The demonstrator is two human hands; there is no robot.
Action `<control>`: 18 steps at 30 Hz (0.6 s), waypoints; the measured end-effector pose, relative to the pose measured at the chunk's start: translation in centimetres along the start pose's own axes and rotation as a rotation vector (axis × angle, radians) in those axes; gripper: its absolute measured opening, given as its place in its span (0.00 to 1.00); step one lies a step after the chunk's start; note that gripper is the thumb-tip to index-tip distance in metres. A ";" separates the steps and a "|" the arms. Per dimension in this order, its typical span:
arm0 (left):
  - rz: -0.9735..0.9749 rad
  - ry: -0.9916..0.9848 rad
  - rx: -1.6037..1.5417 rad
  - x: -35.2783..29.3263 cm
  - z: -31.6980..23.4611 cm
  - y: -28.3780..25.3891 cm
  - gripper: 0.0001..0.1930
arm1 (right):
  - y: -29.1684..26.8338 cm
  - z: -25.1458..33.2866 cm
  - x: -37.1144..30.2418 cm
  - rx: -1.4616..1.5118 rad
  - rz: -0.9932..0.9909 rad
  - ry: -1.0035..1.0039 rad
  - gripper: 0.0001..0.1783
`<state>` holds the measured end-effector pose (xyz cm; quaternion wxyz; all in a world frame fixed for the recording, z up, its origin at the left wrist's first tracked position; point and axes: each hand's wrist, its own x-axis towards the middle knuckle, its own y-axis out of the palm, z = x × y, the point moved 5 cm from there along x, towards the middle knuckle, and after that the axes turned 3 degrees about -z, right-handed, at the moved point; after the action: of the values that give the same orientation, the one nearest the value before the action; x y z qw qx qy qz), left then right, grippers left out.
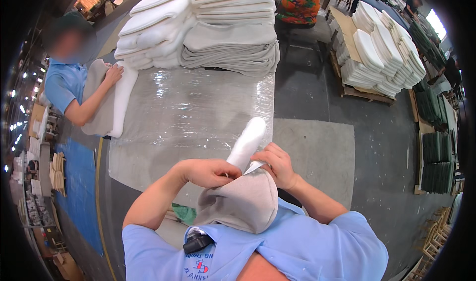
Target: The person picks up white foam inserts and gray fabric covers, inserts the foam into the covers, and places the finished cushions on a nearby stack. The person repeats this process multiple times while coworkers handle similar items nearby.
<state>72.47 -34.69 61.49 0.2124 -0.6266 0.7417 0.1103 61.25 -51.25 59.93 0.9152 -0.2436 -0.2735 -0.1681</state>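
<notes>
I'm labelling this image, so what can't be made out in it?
- White pad, lower end: head view, hidden by the left hand and grey cover.
- Co-worker's face: head view, blurred.
- Orange patterned garment, remainder: head view, cut off by the upper edge.

Bright light fills the middle, with streaks of glare on the plastic-wrapped tabletop (168, 132); a panel (436, 24) at upper right is blown out. Black fisheye borders swallow the corners, straight lines bow, and a blurred patch (69, 38) sits at upper left.
</notes>
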 end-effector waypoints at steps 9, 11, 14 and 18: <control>-0.911 0.171 0.530 -3.3 0.0 -2.6 0.09 | 0.9 -1.6 -0.5 -0.111 0.030 0.144 0.10; -0.768 0.183 -0.173 -2.6 3.1 -3.1 0.11 | 1.0 -1.3 0.1 -0.059 -0.012 0.125 0.09; -0.585 0.159 -0.613 -1.5 5.2 -3.3 0.11 | 1.7 -1.4 0.2 0.064 0.006 0.134 0.05; -0.537 -0.014 -0.480 -1.0 5.7 -4.0 0.08 | 2.5 -3.5 -1.6 0.421 0.143 0.454 0.02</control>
<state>77.49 -32.11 57.33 0.0857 -0.8303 0.5023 0.2258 62.54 -50.83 55.57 0.9926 -0.0237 -0.0734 -0.0933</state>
